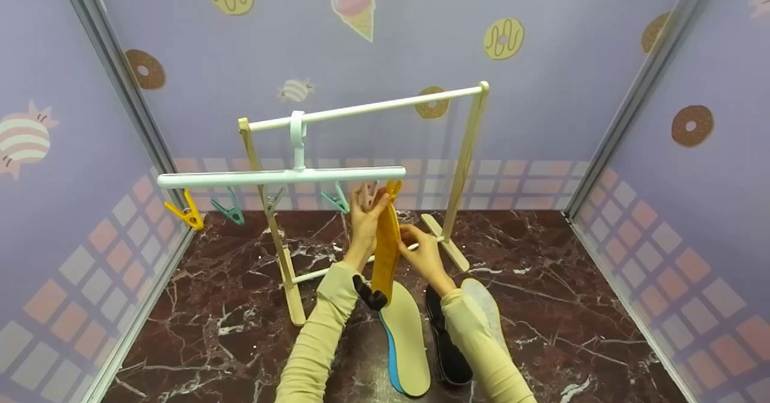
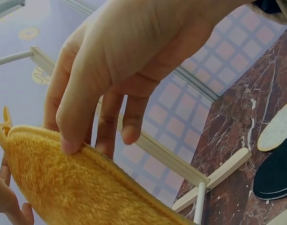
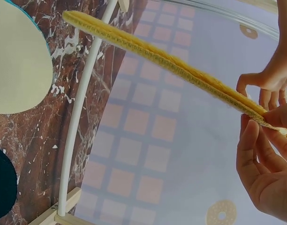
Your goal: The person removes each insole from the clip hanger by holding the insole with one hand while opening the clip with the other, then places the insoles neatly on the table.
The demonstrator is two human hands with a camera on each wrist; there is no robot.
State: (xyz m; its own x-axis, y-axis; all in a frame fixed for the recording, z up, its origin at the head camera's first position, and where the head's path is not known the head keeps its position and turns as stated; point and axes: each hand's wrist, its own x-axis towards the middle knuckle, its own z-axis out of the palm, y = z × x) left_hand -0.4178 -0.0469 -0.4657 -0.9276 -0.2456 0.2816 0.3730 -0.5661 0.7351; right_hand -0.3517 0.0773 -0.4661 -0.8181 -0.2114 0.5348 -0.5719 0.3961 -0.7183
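Observation:
A fuzzy yellow insole (image 1: pixel 386 252) hangs upright below the right end of a pale hanger (image 1: pixel 343 175). My left hand (image 1: pixel 364 219) holds its upper end beside a yellow clip (image 1: pixel 394 187); whether the fingers also grip the clip is hard to tell. A pink clip (image 1: pixel 368 196) partly covers that hand. With thumb and fingers, my right hand (image 1: pixel 423 252) pinches the insole's right edge a little lower. In the left wrist view, the right thumb presses the furry side of the insole (image 2: pixel 87 183). The right wrist view shows the insole (image 3: pixel 171 70) edge-on.
The hanger hooks over the white bar (image 1: pixel 385 107) of a wooden rack. Left along it are a yellow clip (image 1: pixel 186 213), teal clips and a grey one. On the marbled table lie a beige insole (image 1: pixel 408 337), a black insole (image 1: pixel 452 358) and a whitish insole (image 1: pixel 483 301). Patterned walls enclose the space.

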